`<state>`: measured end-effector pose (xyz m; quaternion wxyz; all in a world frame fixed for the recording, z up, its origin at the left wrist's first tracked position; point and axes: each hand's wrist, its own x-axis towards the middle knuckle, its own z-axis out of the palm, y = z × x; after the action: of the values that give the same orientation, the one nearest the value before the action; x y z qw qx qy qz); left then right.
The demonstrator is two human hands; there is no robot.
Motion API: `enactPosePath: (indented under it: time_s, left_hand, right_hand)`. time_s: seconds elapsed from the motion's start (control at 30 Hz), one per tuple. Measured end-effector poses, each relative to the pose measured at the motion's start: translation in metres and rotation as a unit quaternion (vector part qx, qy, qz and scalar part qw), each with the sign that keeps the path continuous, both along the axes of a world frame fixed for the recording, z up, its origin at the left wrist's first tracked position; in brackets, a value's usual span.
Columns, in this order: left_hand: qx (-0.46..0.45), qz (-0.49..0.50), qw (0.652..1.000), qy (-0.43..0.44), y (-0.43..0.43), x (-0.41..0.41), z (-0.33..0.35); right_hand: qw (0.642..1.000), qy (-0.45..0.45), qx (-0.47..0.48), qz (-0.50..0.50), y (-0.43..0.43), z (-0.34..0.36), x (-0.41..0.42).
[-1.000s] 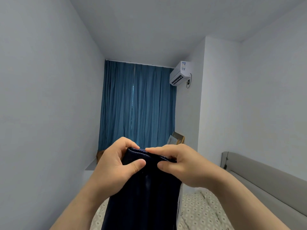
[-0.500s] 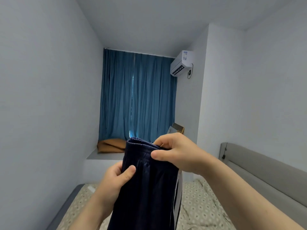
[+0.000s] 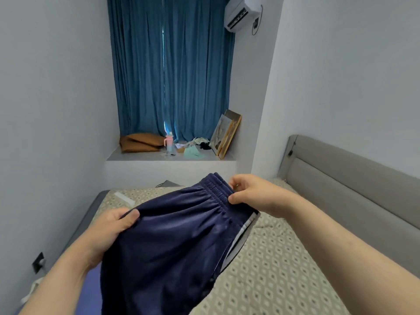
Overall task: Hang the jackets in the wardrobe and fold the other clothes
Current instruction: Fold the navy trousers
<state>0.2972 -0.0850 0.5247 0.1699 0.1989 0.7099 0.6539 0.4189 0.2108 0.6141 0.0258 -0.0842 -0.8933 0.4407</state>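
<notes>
Navy track bottoms (image 3: 177,242) up over the bed (image 3: 284,269), both my hands on them.
They're hanging above the bed's left side: dark sheen, gathered elastic waistband (image 3: 218,189), white stripe (image 3: 246,226) down the side seam. My left hand (image 3: 109,233) grips the fabric edge, thumb on top, and my right hand (image 3: 252,192) pinches the waistband.
</notes>
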Motion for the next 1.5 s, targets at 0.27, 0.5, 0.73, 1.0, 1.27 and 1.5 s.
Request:
enactPosePath:
  time_s: [0.27, 0.5, 0.73, 1.0, 1.27, 1.5]
  left_hand:
    - [-0.109, -0.03, 0.993, 0.029, 0.052, -0.015, -0.034]
    - [-0.228, -0.071, 0.971, 0.014, 0.115, -0.022, -0.096]
    - [-0.337, -0.098, 0.936, 0.017, 0.201, -0.029, -0.178]
    - [-0.406, -0.108, 0.906, 0.045, 0.371, -0.013, -0.26]
    - [-0.514, -0.117, 0.847, 0.065, 0.594, 0.02, -0.396]
    - [-0.527, -0.166, 0.833, 0.032, 0.737, 0.121, -0.514]
  right_hand:
    - [0.971, -0.051, -0.203, -0.112, 0.017, -0.102, 0.008]
    - [0.963, -0.058, -0.223, -0.144, 0.07, -0.2, 0.018]
    - [0.957, -0.094, -0.229, -0.15, 0.164, -0.249, 0.029]
    - [0.938, -0.136, -0.25, -0.196, 0.323, -0.331, 0.054]
    - [0.908, -0.184, -0.265, -0.268, 0.521, -0.466, 0.09]
    - [0.891, -0.23, -0.191, -0.341, 0.691, -0.584, 0.134]
